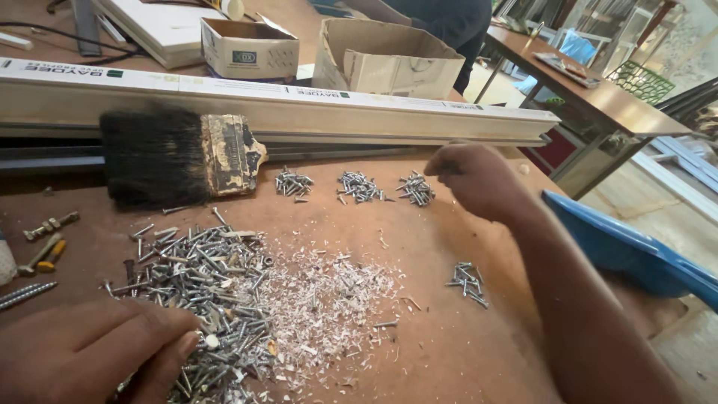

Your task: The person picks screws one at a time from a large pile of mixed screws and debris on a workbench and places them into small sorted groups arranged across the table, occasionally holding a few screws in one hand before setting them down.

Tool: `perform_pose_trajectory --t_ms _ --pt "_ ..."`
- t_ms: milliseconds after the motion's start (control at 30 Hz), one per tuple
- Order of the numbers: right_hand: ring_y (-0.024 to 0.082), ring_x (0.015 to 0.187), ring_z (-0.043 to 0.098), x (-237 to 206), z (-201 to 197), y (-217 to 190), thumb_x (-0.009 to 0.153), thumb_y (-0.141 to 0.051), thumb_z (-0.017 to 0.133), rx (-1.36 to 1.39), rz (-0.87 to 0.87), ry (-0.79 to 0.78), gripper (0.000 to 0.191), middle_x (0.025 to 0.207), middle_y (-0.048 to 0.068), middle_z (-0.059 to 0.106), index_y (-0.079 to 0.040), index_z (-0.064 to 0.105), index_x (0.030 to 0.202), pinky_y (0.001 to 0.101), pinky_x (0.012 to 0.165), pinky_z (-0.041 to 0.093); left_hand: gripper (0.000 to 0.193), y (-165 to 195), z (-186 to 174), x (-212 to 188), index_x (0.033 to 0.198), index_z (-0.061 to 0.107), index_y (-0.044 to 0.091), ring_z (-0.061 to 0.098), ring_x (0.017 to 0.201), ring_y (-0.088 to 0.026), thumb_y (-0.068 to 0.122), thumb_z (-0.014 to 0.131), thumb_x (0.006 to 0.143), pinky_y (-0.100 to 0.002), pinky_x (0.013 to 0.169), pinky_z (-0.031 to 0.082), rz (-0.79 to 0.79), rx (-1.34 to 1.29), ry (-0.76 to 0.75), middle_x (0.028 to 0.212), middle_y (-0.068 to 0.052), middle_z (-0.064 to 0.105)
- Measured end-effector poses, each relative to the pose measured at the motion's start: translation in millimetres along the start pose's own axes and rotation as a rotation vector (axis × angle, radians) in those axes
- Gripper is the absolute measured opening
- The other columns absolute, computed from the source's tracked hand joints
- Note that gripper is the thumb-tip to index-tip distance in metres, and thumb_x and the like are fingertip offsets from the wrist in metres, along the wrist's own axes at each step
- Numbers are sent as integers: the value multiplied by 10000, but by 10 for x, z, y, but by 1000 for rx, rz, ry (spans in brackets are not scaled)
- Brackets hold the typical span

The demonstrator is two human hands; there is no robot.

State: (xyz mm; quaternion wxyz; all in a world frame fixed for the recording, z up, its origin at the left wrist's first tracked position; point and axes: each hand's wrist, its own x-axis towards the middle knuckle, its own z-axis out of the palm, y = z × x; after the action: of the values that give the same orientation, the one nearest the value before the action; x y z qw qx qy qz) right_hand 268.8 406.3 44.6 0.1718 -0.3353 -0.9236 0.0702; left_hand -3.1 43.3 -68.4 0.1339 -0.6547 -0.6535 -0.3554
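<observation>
Workshop setting: brown worktable [464,352], scuffed and dusty, with a second table and green crate beyond at upper right. Hands well apart. Left hand [90,352] cut off by the lower edge, fingers resting on the big heap of screws [198,273], thumb touching its near side; hard to tell whether anything is pinched. Right hand [471,179] closed into a loose fist near the far row of three small sorted screw piles [359,187]; contents of the fist hidden. Fourth small pile [467,280] just beside the right forearm. Pale plastic shavings [329,299] spread right of the heap, mixed into it. Wide paint-crusted brush [176,157] with black bristles lying flat against a long white profile bar [299,112]. Two open cardboard boxes [389,60] behind. Blue plastic bin [621,247] partly cut off at right. Someone's dark sleeve at top, mostly out of frame.
</observation>
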Motion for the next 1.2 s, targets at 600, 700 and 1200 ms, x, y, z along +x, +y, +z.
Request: perform_pose_trajectory --t_ms 600,700,1200 --pt "265 1170 700 164 406 379 877 -15 532 314 -82 59 355 1191 108 770 -65 756 1148 366 1055 506 122 -33 52 -83 915 820 241 784 727 -142 311 826 815 -310 665 612 -93 11 -35 822 7 792" --pt "275 1319 584 180 355 523 984 -114 519 209 -228 -22 350 1373 133 667 -53 674 1291 378 1144 409 114 -3 33 -66 899 806 224 781 721 -152 293 817 809 -316 664 610 -74 4 -15 813 2 787" --pt "246 1198 589 80 609 277 914 -177 685 293 -224 -90 205 1196 86 603 -100 693 1104 380 1067 458 126 -5 -110 -48 956 815 315 803 759 -114 387 799 854 -284 679 624 -68 89 -222 856 70 811"
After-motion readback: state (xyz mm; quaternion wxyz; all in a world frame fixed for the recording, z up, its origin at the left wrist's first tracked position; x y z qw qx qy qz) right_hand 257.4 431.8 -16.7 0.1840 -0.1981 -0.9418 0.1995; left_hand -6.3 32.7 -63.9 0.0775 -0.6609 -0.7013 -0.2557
